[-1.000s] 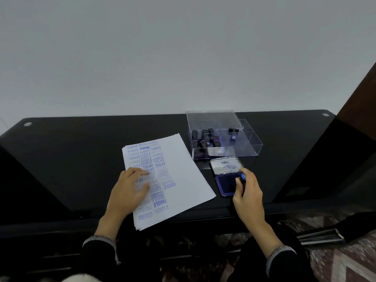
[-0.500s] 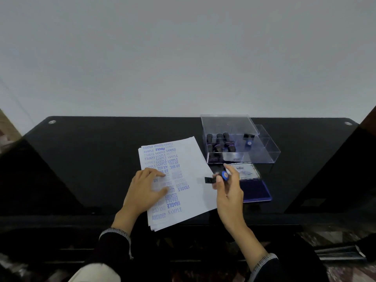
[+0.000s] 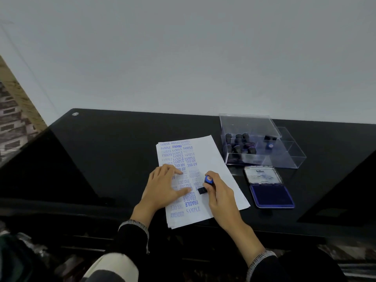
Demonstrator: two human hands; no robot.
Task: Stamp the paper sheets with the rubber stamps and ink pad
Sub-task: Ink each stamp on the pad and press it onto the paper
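Note:
A stack of white paper sheets (image 3: 211, 159) lies on the black table, its left half covered with blue stamped words. My left hand (image 3: 164, 187) rests flat on the sheets with straight fingers. My right hand (image 3: 218, 192) grips a black rubber stamp (image 3: 204, 187) with a blue cap, its base down on the paper just right of the stamped column. The open blue ink pad (image 3: 271, 195) sits to the right of the paper, lid folded back.
A clear plastic box (image 3: 284, 157) with several dark stamps (image 3: 239, 142) stands behind the ink pad, its lid leaning over it. The glossy black table (image 3: 114, 151) backs onto a pale wall; its near edge runs just under my wrists.
My right hand carried the stamp from the ink pad leftward over the paper and set it down on the sheet. My left hand stayed on the paper. The view shifted left.

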